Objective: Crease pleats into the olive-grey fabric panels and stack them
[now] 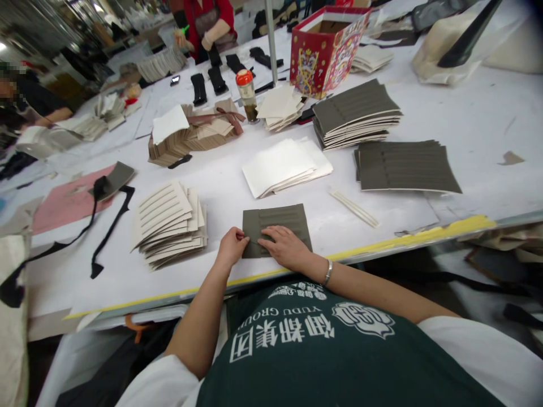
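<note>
A dark grey-green panel (280, 216) with raised ribs lies flat at the table's front edge. My left hand (232, 247) pinches its left edge between thumb and fingers. My right hand (287, 247) rests on the panel's face with fingers stretched out, palm down. To the left stands a fanned stack of cream ribbed panels (169, 220). Behind the panel sits a pile of white sheets (284, 164). Two stacks of similar dark panels, a taller one (356, 110) and a lower one (407, 165), lie to the right.
Narrow white strips (354, 208) lie at right. Further back are a bundle of brown pieces (199, 133), a red-lidded jar (246, 93) and a red box (326, 51). Black straps (112, 226) trail at left. Yellow tape (407, 238) lines the front edge. Two people work across the table.
</note>
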A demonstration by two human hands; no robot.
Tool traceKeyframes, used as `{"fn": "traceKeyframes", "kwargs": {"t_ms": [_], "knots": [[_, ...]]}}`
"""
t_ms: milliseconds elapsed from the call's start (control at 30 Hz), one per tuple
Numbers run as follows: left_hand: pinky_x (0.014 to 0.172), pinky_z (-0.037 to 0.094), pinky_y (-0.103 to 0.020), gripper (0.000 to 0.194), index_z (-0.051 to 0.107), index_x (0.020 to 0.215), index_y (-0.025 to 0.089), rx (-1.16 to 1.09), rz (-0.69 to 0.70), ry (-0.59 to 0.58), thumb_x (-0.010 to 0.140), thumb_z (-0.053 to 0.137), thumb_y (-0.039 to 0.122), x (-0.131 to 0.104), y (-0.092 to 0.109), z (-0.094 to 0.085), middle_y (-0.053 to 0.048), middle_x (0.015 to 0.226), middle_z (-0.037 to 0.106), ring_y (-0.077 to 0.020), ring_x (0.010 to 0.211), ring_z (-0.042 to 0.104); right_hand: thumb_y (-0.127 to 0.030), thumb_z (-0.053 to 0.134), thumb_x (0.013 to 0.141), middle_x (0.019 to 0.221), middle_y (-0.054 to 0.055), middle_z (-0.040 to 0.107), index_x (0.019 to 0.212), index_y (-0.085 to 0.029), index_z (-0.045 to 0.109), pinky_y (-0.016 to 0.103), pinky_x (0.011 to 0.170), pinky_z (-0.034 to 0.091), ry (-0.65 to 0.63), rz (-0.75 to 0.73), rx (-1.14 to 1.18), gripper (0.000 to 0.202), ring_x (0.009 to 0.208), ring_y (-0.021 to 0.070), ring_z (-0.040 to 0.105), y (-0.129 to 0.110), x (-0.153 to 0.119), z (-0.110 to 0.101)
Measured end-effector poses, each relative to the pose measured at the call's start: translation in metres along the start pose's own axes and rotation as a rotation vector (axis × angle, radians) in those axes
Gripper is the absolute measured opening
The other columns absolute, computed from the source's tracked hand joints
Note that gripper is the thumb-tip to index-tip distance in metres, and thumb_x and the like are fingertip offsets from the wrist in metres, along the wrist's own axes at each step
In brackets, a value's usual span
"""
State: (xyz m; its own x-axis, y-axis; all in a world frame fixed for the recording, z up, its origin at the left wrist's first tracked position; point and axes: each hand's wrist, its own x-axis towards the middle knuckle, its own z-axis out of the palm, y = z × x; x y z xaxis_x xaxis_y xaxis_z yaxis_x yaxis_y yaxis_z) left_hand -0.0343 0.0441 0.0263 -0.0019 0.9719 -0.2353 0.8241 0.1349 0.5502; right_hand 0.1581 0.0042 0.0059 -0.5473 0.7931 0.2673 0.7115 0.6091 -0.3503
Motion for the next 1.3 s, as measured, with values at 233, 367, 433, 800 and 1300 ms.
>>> {"fn": "traceKeyframes", "kwargs": {"t_ms": [233,367,433,800,1300], "knots": [[0.062,0.039,-0.025,0.017,0.048,0.085,0.020,-0.007,0.046,0.080,0.070,0.057,0.016,-0.009,0.010,0.003,0.004,0.063,0.054,-0.0135,0.062,0.054,-0.018,0.044,0.086,0.126,0.009,0.050,0.114,-0.023,0.058,0.041,0.101,0.028,-0.027,0.010,0.013,0.032,0.119,0.0222,0.039,-0.001,0.000,-0.003],[0.057,0.039,-0.023,0.015,0.047,0.080,0.019,-0.201,0.069,-0.063,0.069,0.057,0.018,-0.009,0.020,0.009,0.005,0.059,0.051,-0.0120,0.057,0.052,-0.018,0.043,0.086,0.126,0.010,0.049,0.115,-0.021,0.057,0.041,0.101,0.028,-0.020,0.018,0.013,0.032,0.120,0.0230,0.038,0.000,0.000,-0.002],[0.053,0.038,-0.023,0.015,0.046,0.081,0.019,-0.278,0.021,-0.145,0.069,0.056,0.020,-0.008,0.021,0.008,0.006,0.058,0.050,-0.0113,0.053,0.050,-0.018,0.043,0.087,0.126,0.010,0.049,0.115,-0.021,0.057,0.041,0.102,0.027,-0.018,0.020,0.019,0.032,0.120,0.0231,0.038,0.000,0.000,-0.001],[0.059,0.038,-0.026,0.006,0.052,0.071,0.019,0.189,0.138,-0.183,0.073,0.052,0.025,-0.003,0.019,-0.006,0.002,0.064,0.054,-0.0149,0.063,0.050,-0.017,0.044,0.086,0.124,0.007,0.051,0.111,-0.024,0.059,0.044,0.103,0.023,-0.043,-0.071,0.030,0.030,0.120,0.0232,0.036,0.004,-0.004,-0.003],[0.074,0.046,-0.033,0.038,0.051,0.093,0.016,-0.066,0.049,-0.150,0.062,0.066,0.030,-0.002,0.025,-0.005,-0.004,0.089,0.064,-0.0214,0.082,0.059,-0.017,0.046,0.086,0.122,0.005,0.052,0.109,-0.028,0.061,0.044,0.104,0.021,-0.075,-0.098,0.025,0.029,0.121,0.0216,0.035,0.005,-0.003,-0.004]]}}
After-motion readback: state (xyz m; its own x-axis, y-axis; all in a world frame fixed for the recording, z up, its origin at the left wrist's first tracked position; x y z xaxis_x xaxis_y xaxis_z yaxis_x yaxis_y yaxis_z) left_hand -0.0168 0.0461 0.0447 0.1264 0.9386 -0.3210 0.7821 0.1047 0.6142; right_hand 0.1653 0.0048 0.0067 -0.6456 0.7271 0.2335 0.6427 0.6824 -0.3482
